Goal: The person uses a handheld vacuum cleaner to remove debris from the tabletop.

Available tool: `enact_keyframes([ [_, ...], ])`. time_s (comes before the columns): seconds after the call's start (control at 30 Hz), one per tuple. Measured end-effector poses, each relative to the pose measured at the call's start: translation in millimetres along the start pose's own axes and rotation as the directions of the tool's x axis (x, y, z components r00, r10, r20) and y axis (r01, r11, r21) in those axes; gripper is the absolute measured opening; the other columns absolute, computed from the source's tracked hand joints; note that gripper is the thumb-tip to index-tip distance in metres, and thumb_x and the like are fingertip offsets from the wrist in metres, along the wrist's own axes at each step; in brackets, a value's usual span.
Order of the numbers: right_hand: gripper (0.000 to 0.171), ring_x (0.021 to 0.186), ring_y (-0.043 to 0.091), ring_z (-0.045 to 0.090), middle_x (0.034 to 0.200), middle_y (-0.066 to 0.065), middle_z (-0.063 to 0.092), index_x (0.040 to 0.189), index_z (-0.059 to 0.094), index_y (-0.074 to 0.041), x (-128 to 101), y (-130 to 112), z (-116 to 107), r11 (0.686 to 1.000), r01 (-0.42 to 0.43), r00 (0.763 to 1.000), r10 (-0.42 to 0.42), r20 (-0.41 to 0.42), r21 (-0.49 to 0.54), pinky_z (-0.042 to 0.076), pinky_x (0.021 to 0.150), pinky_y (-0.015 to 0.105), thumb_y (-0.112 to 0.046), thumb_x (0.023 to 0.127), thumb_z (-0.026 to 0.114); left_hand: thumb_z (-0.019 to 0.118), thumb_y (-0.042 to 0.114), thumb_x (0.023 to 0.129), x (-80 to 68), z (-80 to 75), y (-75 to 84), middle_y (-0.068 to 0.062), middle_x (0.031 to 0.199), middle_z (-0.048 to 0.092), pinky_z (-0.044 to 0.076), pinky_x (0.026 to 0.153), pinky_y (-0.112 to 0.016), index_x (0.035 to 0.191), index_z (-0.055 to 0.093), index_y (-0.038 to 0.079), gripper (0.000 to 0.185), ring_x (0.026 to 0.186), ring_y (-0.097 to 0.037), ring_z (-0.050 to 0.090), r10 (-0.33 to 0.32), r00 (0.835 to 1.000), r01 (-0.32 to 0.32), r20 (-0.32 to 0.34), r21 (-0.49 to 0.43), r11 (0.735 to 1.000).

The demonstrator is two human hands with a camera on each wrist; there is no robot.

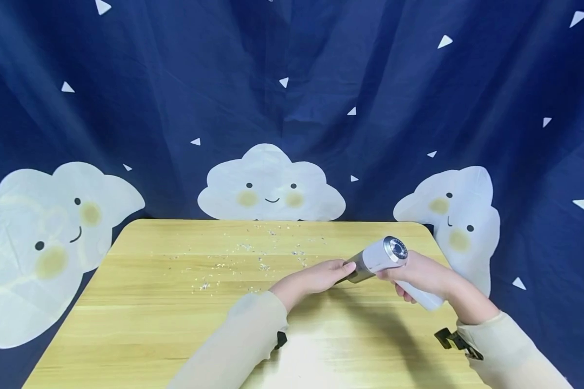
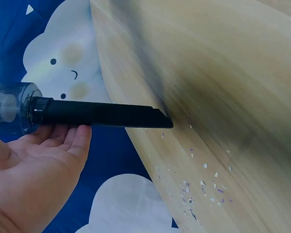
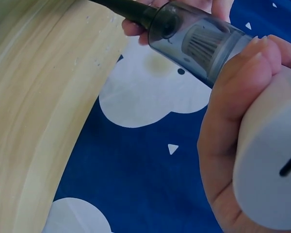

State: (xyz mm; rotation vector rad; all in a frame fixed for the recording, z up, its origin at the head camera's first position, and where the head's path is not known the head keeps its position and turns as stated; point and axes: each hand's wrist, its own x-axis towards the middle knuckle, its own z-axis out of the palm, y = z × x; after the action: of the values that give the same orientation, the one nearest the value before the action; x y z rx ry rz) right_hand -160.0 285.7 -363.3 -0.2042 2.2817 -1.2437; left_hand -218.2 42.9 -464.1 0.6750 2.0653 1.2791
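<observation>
White handheld vacuum [image 1: 386,258] in both hands, no readable lettering

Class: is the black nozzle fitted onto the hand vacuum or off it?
Fitted. The nozzle sits in the vacuum's clear cup.

Wooden table [image 1: 141,302] strewn with paper scraps [image 1: 253,259]
</observation>
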Motion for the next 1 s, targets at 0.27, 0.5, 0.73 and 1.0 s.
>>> enact_keyframes([
  [0.27, 0.037, 0.051, 0.02, 0.056, 0.064, 0.011, 0.056, 0.119, 0.056, 0.002, -1, -2, -1, 0.999, 0.006, 1.0, -0.007, -0.014, -0.042, 0.05, 0.045, 0.03, -0.024, 0.095, 0.067, 0.035, 0.067, 0.1, -0.4, -2.1, 2.1, 0.004, 0.135, 0.059, 0.038, 0.111, -0.048, 0.13, 0.061, 0.022, 0.06, 0.132, -0.02, 0.05, -0.01, 1.0, 0.011, 0.012, -0.034, 0.999],
  [0.5, 0.039, 0.051, 0.02, 0.057, 0.064, 0.01, 0.057, 0.117, 0.06, -0.002, 7, -3, 4, 0.995, -0.016, 0.998, 0.009, -0.066, -0.098, 0.05, 0.045, 0.03, -0.031, 0.093, 0.071, 0.036, 0.069, 0.098, 2.7, -7.5, -8.0, 0.007, 0.137, 0.058, 0.037, 0.112, -0.049, 0.136, 0.058, 0.024, 0.063, 0.133, -0.019, 0.048, -0.002, 1.0, 0.002, -0.01, -0.057, 0.998],
  [0.73, 0.037, 0.049, 0.019, 0.055, 0.06, 0.008, 0.056, 0.115, 0.062, -0.001, 10, -7, 4, 0.994, -0.003, 0.997, -0.005, -0.077, -0.11, 0.048, 0.043, 0.031, -0.029, 0.091, 0.072, 0.036, 0.067, 0.1, 5.9, -6.4, -12.2, 0.005, 0.14, 0.057, 0.036, 0.113, -0.05, 0.138, 0.057, 0.024, 0.061, 0.136, -0.021, 0.046, 0.018, 1.0, -0.02, -0.021, -0.094, 0.995],
  [1.0, 0.035, 0.048, 0.018, 0.055, 0.058, 0.007, 0.056, 0.11, 0.064, -0.003, 14, -10, 4, 0.989, -0.013, 0.993, -0.004, -0.116, -0.146, 0.049, 0.043, 0.031, -0.03, 0.09, 0.074, 0.034, 0.061, 0.103, 9.1, -6.7, -12.5, 0.0, 0.145, 0.053, 0.034, 0.114, -0.05, 0.142, 0.054, 0.019, 0.06, 0.14, -0.024, 0.042, 0.038, 0.998, -0.043, -0.05, -0.109, 0.993],
])
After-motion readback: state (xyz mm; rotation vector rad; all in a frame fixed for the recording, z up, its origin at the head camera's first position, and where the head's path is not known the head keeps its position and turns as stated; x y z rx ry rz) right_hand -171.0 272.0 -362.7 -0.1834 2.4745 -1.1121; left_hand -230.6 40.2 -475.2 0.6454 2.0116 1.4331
